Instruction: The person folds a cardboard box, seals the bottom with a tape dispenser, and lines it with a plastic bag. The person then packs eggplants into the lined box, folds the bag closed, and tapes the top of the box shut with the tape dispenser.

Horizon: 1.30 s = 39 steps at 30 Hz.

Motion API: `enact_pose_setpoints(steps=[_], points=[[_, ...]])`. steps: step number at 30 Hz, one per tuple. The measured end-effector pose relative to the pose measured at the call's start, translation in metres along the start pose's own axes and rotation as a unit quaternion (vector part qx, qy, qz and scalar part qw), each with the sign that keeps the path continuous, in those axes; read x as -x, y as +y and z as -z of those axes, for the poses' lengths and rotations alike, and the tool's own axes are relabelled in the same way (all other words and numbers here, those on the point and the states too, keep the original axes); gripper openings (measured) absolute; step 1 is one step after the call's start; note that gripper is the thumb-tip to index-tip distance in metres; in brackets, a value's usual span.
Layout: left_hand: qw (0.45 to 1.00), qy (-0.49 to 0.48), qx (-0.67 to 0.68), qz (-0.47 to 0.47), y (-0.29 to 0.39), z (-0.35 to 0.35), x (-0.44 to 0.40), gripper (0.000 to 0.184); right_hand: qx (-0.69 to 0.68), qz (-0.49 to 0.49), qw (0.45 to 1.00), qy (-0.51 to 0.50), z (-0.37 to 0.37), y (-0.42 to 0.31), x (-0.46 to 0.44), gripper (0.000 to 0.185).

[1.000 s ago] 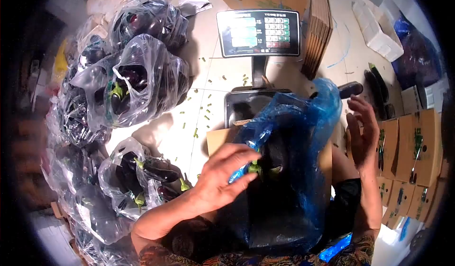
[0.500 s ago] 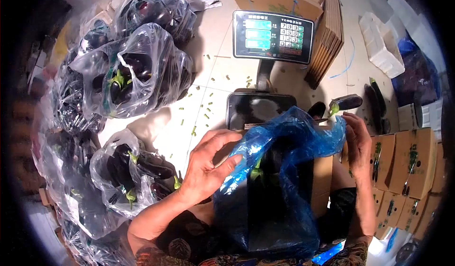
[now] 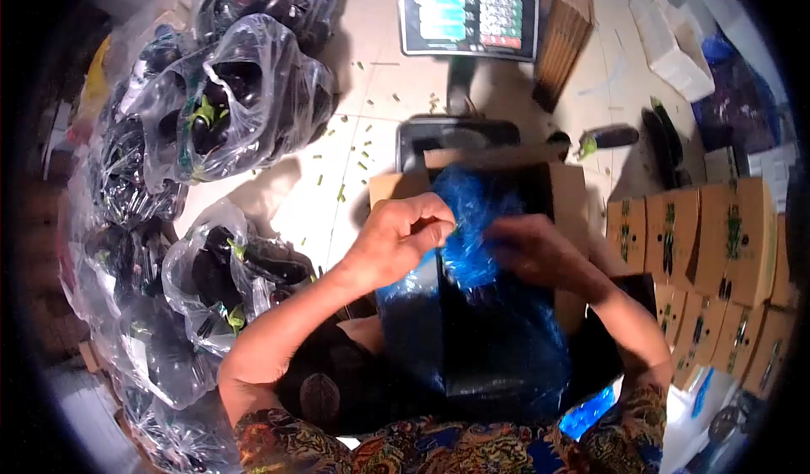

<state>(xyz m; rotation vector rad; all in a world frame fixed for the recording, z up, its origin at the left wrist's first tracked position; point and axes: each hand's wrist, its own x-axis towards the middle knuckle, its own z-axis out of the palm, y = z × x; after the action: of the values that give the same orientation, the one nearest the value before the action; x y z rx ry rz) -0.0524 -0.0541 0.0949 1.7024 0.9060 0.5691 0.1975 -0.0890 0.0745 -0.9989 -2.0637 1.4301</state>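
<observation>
A person in a patterned shirt (image 3: 481, 449) sits over an open cardboard box (image 3: 570, 208) whose flaps stand spread. A blue plastic bag (image 3: 468, 263) lies inside the box and over its near side, its upper part bunched between two bare hands. The left hand (image 3: 401, 233) has its grip pinched together on the blue plastic. The right hand (image 3: 536, 250), just across from it, is blurred, and whether its grip is closed cannot be told.

To the left, clear bags of eggplants (image 3: 253, 102) crowd the floor (image 3: 388, 86), which is pale, tiled and brightly lit. To the right rise stacked cartons (image 3: 734, 238) with green print. Beyond the box sits the dark platform (image 3: 460, 133) of a scale, its lit display (image 3: 468, 18) raised on a post. Green stem pieces (image 3: 342, 192) dot the tiles left of it. On the right lie loose eggplants (image 3: 612, 138); farther off are a white crate (image 3: 671, 43) and upright sheets of flattened cardboard (image 3: 567, 35).
</observation>
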Motion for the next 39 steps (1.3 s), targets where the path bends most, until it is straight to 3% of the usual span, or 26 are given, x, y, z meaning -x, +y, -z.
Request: enact_pose_setpoints(steps=[1,4,5,7,8,9,10,11,12,13,15,17,19,20,21,23,25,26,27,28,29,31,33,35,37,39], points=[[0.996,-0.064,0.069,0.005,0.01,0.003,0.006,0.003,0.028,0.061,0.996,-0.052,-0.014,0.006,0.003,0.031],[0.94,-0.327,0.084,-0.045,0.04,-0.006,0.042,0.009,0.078,0.05,0.972,-0.216,-0.052,-0.022,0.03,0.016],[0.911,-0.395,0.083,-0.085,0.043,-0.014,0.053,0.01,0.043,0.023,0.979,-0.197,-0.048,-0.035,0.048,0.014],[0.908,-0.411,0.039,-0.075,0.057,-0.014,0.068,0.013,0.09,-0.108,0.952,-0.271,-0.037,-0.061,0.054,0.015],[0.947,-0.309,-0.033,-0.079,0.06,-0.01,0.065,0.02,0.073,-0.089,0.98,-0.163,-0.028,-0.062,0.063,0.017],[0.976,-0.199,-0.085,-0.009,0.062,-0.003,0.064,0.03,0.054,-0.07,0.995,-0.052,-0.02,-0.06,0.076,0.019],[0.992,-0.033,-0.102,-0.066,0.037,0.0,0.061,0.036,0.074,-0.072,0.991,0.09,-0.018,-0.056,0.087,0.024],[0.987,-0.005,-0.161,-0.028,0.032,0.014,0.051,0.045,0.233,-0.066,0.961,0.13,-0.008,-0.058,0.093,0.032],[0.988,0.025,-0.137,0.073,0.018,0.019,0.049,0.052,0.26,-0.107,0.951,0.128,-0.007,-0.056,0.105,0.036],[0.987,0.041,-0.142,0.063,-0.015,0.017,0.05,0.056,0.285,-0.148,0.939,0.125,-0.008,-0.053,0.117,0.039],[0.981,0.004,-0.093,0.171,-0.03,0.001,0.054,0.037,0.282,-0.237,0.93,0.021,-0.021,-0.045,0.133,0.046],[0.969,-0.066,-0.151,0.184,-0.035,-0.018,0.053,0.014,0.308,-0.304,0.898,-0.078,-0.036,-0.038,0.137,0.049],[0.981,-0.163,-0.044,0.095,-0.014,-0.042,0.061,0.002,0.238,-0.253,0.932,-0.099,-0.043,-0.016,0.147,0.038],[0.932,-0.285,0.105,0.199,0.016,-0.045,0.061,0.008,0.1,-0.242,0.964,-0.04,-0.042,-0.019,0.148,0.033],[0.912,-0.358,0.114,0.164,0.049,-0.047,0.063,0.007,-0.041,-0.224,0.974,0.014,-0.039,-0.025,0.146,0.029],[0.92,-0.376,0.094,0.057,0.079,-0.027,0.065,0.009,-0.256,-0.231,0.934,0.093,-0.029,-0.04,0.138,0.03],[0.986,-0.12,0.102,0.056,0.07,0.009,0.073,0.012,-0.375,-0.208,0.881,0.198,-0.026,-0.042,0.138,0.031],[0.991,-0.018,0.107,0.074,0.054,0.039,0.076,0.014,-0.379,-0.197,0.876,0.226,-0.024,-0.031,0.143,0.032],[0.986,0.083,0.112,0.088,0.032,0.066,0.085,0.016,-0.334,-0.194,0.879,0.279,-0.026,-0.033,0.142,0.031],[0.965,0.192,0.108,0.142,0.015,0.083,0.1,0.019,-0.313,-0.225,0.891,0.239,-0.016,-0.027,0.154,0.03],[0.93,0.296,0.105,0.192,-0.005,0.094,0.119,0.022,-0.301,-0.224,0.888,0.267,-0.021,-0.023,0.158,0.028],[0.891,0.38,0.111,0.223,-0.08,0.113,0.176,0.028,-0.267,-0.242,0.884,0.297,-0.03,-0.023,0.161,0.025],[0.86,0.44,-0.051,0.255,-0.166,0.099,0.243,0.039,-0.231,-0.265,0.891,0.289,-0.036,-0.032,0.158,0.024],[0.763,0.493,-0.257,0.33,-0.234,0.067,0.299,0.044,-0.21,-0.255,0.91,0.251,-0.042,-0.03,0.153,0.023],[0.725,0.479,-0.282,0.407,-0.259,0.041,0.332,0.046,-0.159,-0.228,0.939,0.202,-0.047,-0.014,0.152,0.023],[0.734,0.453,-0.204,0.464,-0.279,0.014,0.347,0.047,-0.07,-0.198,0.965,0.158,-0.042,0.032,0.169,0.023]])
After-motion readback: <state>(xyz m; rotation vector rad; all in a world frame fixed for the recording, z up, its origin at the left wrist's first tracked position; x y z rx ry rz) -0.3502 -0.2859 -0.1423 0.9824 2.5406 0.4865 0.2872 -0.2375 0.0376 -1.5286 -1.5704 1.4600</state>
